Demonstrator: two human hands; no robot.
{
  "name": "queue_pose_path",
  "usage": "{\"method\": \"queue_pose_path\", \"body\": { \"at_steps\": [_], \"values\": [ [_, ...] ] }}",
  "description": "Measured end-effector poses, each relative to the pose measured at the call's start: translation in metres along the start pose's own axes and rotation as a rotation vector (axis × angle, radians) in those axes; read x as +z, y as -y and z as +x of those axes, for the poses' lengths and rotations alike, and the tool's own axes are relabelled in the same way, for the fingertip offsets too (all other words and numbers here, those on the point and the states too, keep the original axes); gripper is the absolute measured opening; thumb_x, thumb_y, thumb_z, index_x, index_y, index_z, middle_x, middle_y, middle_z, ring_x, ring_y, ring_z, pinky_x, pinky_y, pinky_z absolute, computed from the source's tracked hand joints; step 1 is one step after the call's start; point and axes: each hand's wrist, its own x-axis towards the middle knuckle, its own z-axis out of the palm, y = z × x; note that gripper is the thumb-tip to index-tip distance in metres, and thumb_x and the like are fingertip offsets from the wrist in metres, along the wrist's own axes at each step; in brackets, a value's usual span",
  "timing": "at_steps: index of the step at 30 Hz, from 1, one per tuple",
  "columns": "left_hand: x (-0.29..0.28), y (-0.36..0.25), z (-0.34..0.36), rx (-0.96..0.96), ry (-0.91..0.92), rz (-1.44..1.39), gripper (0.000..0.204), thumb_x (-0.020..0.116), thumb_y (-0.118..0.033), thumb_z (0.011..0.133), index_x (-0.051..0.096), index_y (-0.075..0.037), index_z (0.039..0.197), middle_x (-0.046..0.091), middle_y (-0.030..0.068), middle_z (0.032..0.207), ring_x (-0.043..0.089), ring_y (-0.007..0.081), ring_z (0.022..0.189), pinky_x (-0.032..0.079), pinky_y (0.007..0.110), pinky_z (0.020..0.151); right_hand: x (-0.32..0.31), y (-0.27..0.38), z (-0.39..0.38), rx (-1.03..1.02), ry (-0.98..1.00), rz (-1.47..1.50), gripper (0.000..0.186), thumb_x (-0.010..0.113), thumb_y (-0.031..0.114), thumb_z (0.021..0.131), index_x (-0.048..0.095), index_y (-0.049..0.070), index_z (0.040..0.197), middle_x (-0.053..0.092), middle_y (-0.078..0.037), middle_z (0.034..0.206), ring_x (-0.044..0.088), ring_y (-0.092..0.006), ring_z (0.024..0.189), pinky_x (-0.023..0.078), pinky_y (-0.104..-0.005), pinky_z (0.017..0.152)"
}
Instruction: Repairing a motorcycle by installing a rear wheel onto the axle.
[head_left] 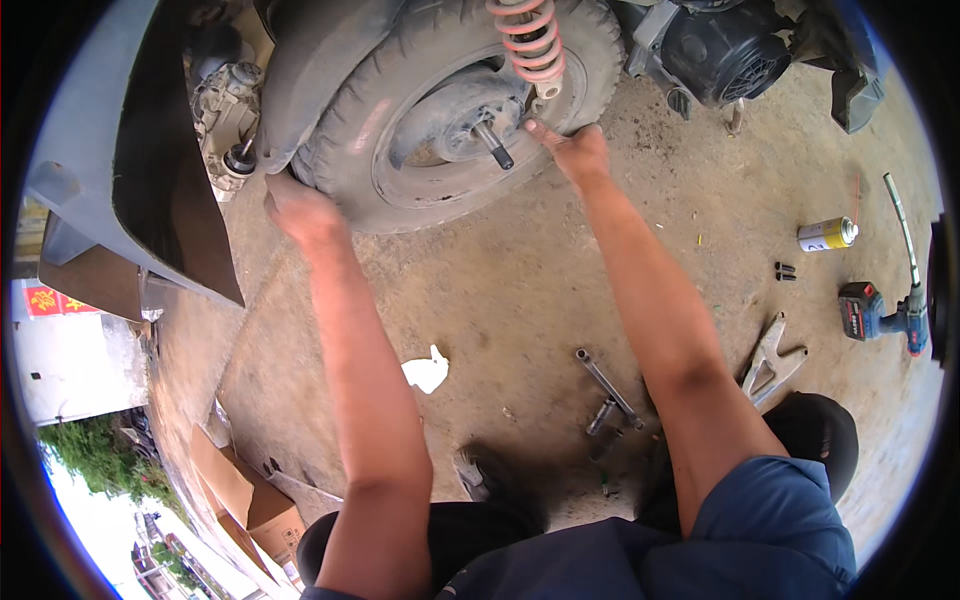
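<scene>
A scooter wheel [345,150] with a dusty black tyre stands at the top of the head view. From its hub sticks a bare axle [493,145]. A red coil-spring shock absorber [527,40] hangs in front of the wheel, its lower eye beside the rim. My left hand [303,208] grips the tyre's lower left side, close to the dark mudguard [320,75]; its fingers curl partly out of sight. On the right side, my right hand [578,153] is closed round the tyre, thumb toward the rim and fingers hidden behind.
Right on the floor lie a spray can [826,235], a cordless impact wrench [903,318], several bolts [785,271] and a metal bracket [773,358]. Nearer are a wrench [610,388] and white paper [427,370]. An engine part [226,115] and body panel [175,150] flank the left.
</scene>
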Motion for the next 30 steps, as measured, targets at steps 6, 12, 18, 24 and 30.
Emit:
{"method": "queue_pose_path", "body": {
  "at_steps": [6,12,18,24,30],
  "values": [
    [0.003,0.001,0.001,-0.093,-0.095,0.011,0.062,0.036,-0.041,0.109,0.056,0.009,0.141,0.063,0.0155,0.139,0.062,0.0257,0.122,0.046,0.035,0.106,-0.002,0.009,0.002,0.035,0.072,-0.061,0.092,0.094,0.059,0.067,0.068,-0.011,0.121,0.072,-0.024,0.123,0.070,-0.0319,0.117,0.053,-0.0398,0.099],
    [-0.004,0.003,0.016,-0.060,-0.005,-0.019,0.063,0.034,-0.042,0.110,0.056,0.008,0.142,0.062,0.0161,0.141,0.060,0.0251,0.125,0.044,0.036,0.108,0.008,0.004,-0.008,-0.004,-0.053,-0.067,0.094,0.095,0.059,0.065,0.068,-0.012,0.121,0.072,-0.025,0.124,0.070,-0.0308,0.117,0.053,-0.0392,0.099],
    [-0.001,0.009,0.015,0.166,-0.036,-0.006,0.067,0.047,-0.045,0.104,0.065,0.017,0.119,0.071,0.0229,0.117,0.065,0.0293,0.104,0.049,0.037,0.095,0.001,0.016,-0.016,0.065,-0.032,-0.114,0.097,0.094,0.059,0.066,0.064,-0.012,0.126,0.070,-0.025,0.127,0.067,-0.0322,0.121,0.053,-0.0393,0.099],
    [0.005,0.020,0.014,0.026,-0.161,-0.112,0.066,0.045,-0.043,0.104,0.064,0.017,0.121,0.070,0.0246,0.122,0.065,0.0310,0.107,0.049,0.038,0.097,0.001,0.008,-0.006,0.032,-0.013,-0.081,0.102,0.094,0.063,0.064,0.062,-0.015,0.122,0.071,-0.027,0.123,0.068,-0.0338,0.118,0.052,-0.0403,0.100],
    [0.006,0.012,0.013,0.034,-0.149,-0.001,0.073,0.045,-0.050,0.102,0.062,0.017,0.127,0.066,0.0295,0.129,0.065,0.0340,0.115,0.047,0.039,0.101,0.006,0.008,-0.003,0.057,-0.036,-0.133,0.099,0.094,0.065,0.063,0.064,-0.013,0.117,0.070,-0.027,0.123,0.067,-0.0334,0.119,0.052,-0.0398,0.100]
  ]
}}
